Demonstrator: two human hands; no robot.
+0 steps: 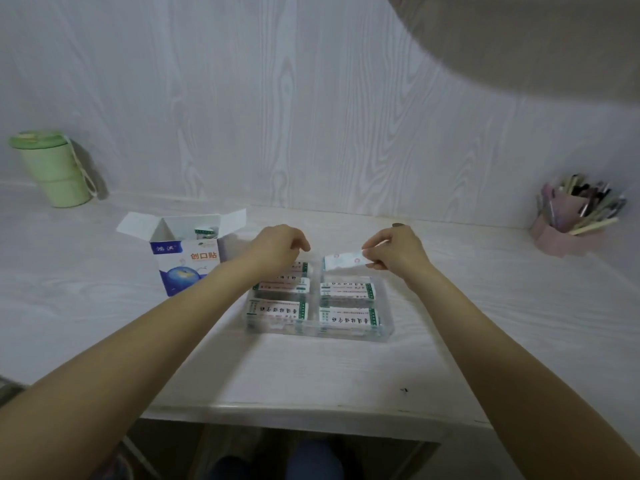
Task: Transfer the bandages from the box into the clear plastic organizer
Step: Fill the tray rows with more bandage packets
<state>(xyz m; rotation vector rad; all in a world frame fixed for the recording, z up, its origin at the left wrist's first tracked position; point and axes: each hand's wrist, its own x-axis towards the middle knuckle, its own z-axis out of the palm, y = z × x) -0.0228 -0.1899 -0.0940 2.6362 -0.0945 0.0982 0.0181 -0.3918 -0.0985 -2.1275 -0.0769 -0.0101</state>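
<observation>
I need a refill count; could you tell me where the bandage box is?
The bandage box stands open left of the clear organizer, beside the left hand.

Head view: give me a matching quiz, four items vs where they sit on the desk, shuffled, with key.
Items:
1. green cup
2. bandage box
3. pen holder
4. clear plastic organizer

Places:
A. far right, by the wall
B. centre, under both hands
C. far left, by the wall
D. left of the organizer, flaps open

Pairs: 1-C, 2-D, 3-A, 4-B
</observation>
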